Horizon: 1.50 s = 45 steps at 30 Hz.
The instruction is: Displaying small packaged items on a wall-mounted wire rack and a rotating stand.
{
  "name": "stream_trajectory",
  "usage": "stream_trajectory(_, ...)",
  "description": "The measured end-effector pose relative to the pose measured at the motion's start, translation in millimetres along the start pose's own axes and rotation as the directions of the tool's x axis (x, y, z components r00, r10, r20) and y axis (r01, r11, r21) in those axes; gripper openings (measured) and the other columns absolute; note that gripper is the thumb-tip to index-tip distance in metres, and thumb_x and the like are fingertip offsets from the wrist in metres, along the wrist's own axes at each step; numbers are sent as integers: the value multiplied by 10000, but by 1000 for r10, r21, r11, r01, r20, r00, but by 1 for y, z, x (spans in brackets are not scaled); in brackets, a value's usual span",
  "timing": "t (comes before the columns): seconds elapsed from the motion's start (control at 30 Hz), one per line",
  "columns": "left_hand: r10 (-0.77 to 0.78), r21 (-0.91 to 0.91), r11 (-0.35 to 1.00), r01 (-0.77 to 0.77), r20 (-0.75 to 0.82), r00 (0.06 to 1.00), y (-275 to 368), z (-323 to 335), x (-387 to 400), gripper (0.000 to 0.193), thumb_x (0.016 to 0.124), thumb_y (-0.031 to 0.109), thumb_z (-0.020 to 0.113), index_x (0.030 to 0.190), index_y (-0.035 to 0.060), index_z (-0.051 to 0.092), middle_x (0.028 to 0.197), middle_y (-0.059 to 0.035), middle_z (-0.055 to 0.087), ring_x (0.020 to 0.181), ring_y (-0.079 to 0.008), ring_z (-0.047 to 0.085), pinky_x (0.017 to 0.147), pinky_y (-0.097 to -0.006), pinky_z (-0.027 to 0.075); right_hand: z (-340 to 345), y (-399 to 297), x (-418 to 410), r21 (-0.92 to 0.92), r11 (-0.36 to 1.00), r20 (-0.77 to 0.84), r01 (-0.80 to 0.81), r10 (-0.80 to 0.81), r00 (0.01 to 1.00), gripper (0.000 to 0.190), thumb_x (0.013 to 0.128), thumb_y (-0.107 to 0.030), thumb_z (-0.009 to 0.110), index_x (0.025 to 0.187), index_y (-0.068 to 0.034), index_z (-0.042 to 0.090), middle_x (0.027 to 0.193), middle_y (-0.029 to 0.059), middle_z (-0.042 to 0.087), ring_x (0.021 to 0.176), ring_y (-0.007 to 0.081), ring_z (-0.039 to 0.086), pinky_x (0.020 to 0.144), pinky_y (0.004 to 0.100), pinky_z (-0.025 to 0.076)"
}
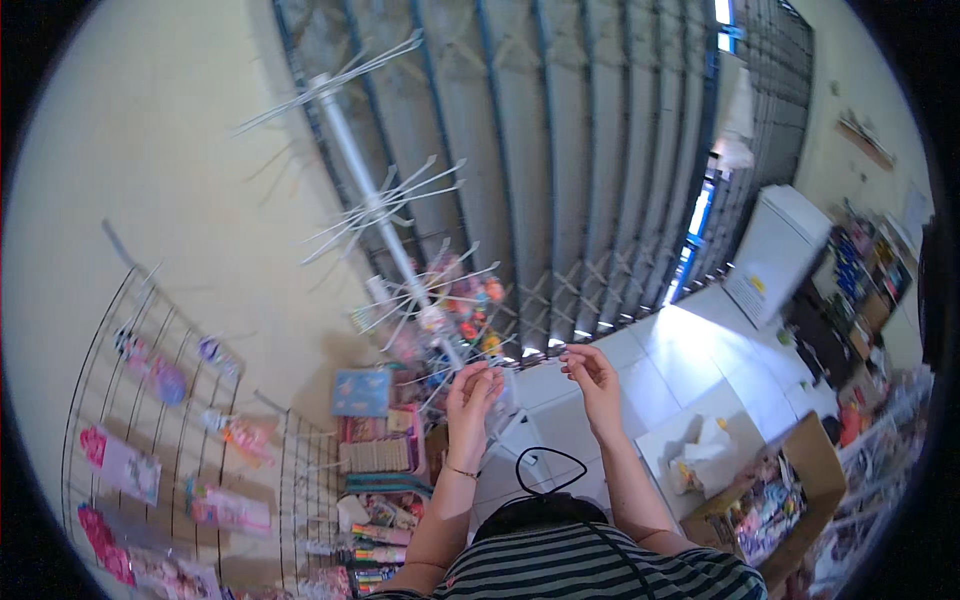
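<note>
My left hand [472, 397] is raised, fingers curled, nearest to the lower prongs of a white rotating display rack [371, 196]. Whether anything small is between those fingers cannot be made out. To its right, apart from it, my right hand [594, 386] is held up with thumb and fingertips close together. A tiny item there would be too small to tell. Several bare metal prongs stick out from the upper pole. Colourful packaged goods [476, 307] hang low on the rack, behind my left hand.
Wire grids [221, 435] with hanging packets stand at left, beside stacked baskets [414, 442] of small goods. A folding metal gate [525, 187] spans the front. At right are a cardboard box [814, 480] of packets, a white table [724, 405] and a white cabinet [780, 255].
</note>
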<state>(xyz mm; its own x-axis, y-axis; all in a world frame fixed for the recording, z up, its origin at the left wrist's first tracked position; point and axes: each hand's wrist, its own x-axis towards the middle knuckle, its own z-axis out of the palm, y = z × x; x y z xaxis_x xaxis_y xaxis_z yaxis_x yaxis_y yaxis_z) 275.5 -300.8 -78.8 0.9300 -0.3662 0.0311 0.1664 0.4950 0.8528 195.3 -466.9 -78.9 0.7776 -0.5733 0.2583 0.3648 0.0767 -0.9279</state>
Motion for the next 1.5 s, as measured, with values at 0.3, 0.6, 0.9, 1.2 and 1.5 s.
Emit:
stream_trajectory(0.3,-193,63,981,182,369,909,-76,132,-21,244,889,146,532,1099,27,498,1024,-101,580,949,-162,560,861,-316,457,-141,-62,-60,-140,989,-365,40,-89,927,226,876,-162,555,1069,-46,564,936,57,628,851,128,575,740,243,431)
stream_trajectory(0.6,-398,182,911,371,626,670,-162,262,-103,261,888,146,527,1106,10,481,1045,-123,570,950,-177,555,855,-310,461,-295,-118,-162,-317,947,-685,-48,-194,703,221,872,-114,553,1074,-27,560,942,65,632,832,116,581,739,234,441)
stream_trajectory(0.9,-528,314,828,465,717,456,-221,319,-175,270,883,141,529,1105,-2,473,1037,-139,570,949,-179,560,861,-309,468,-383,-122,-271,-323,936,-854,-139,-225,469,223,850,-85,545,1070,-57,569,953,39,638,788,70,542,690,199,404)
stream_trajectory(1.2,-643,464,731,500,713,279,-276,325,-194,263,870,130,547,1086,3,467,1011,-118,576,917,-157,566,823,-283,476,-428,-51,-307,-294,818,-893,-494,-51,448,337,747,-184,680,1054,-72,600,873,74,641,779,139,595,679,269,460)
stream_trajectory(1.5,-685,537,685,493,706,182,-331,313,-197,230,873,128,541,1064,20,472,983,-98,593,868,-147,584,756,-255,492,-450,18,-271,-489,325,-862,-810,-37,506,323,662,-219,726,924,-42,660,811,132,660,777,273,639,706,354,499)
